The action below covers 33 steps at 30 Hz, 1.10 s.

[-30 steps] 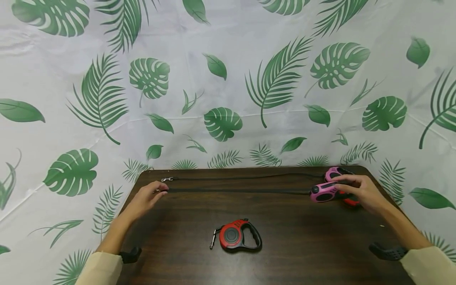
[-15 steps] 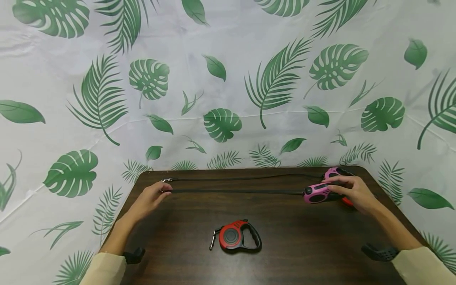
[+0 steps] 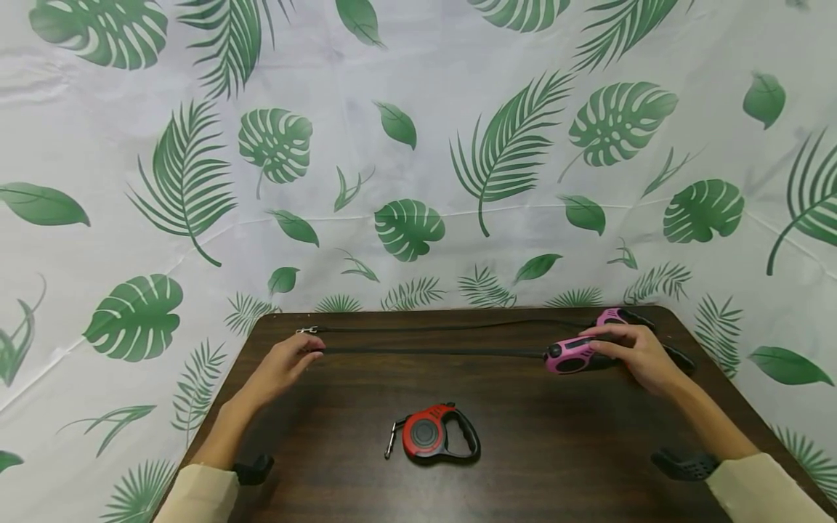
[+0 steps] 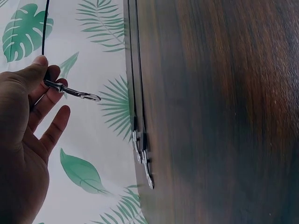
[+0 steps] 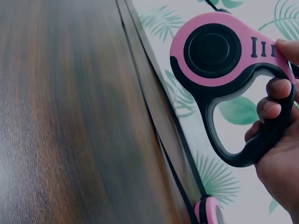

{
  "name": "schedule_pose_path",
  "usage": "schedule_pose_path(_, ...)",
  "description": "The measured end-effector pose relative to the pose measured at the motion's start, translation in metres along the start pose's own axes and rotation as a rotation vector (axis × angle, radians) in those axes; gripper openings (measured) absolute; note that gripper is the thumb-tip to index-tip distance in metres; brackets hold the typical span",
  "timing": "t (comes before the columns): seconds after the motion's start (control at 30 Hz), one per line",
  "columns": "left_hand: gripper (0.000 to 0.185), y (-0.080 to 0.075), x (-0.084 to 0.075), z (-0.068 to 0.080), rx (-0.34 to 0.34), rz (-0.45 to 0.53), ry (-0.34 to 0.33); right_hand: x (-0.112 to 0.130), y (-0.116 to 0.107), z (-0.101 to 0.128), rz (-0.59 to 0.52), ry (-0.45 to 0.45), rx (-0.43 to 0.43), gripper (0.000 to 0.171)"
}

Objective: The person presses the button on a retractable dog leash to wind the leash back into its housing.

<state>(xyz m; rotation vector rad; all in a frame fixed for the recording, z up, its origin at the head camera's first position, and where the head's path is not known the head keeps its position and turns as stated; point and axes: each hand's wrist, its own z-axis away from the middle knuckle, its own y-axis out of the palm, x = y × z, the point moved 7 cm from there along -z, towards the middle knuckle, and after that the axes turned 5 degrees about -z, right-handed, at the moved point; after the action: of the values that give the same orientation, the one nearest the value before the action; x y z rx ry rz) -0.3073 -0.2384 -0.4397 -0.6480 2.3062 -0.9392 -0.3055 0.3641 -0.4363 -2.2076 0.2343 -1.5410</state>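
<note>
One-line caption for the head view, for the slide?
Left hand pinches the clip end of a taut black leash; right hand grips its pink reel.

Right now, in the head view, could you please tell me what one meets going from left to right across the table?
Left hand pinching the leash clip, red leash, pink leash, right hand gripping its handle.

Left hand (image 3: 282,365) pinching (fingers curled), right hand (image 3: 637,356) gripping
</note>
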Motion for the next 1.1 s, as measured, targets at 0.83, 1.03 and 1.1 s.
schedule_pose_path(0.83,0.022,0.021,-0.020,-0.017,0.036,0.024,0.041,0.007,0.040,-0.020,-0.182,-0.007,0.087,0.024)
schedule_pose_path(1.03,0.023,0.024,-0.026,-0.023,0.042,0.031,0.032,0.009,0.048,-0.026,-0.207,0.003,0.083,0.024)
schedule_pose_path(1.1,0.022,0.026,-0.028,-0.024,0.041,0.037,0.031,0.009,0.051,-0.027,-0.217,0.009,0.082,0.024)
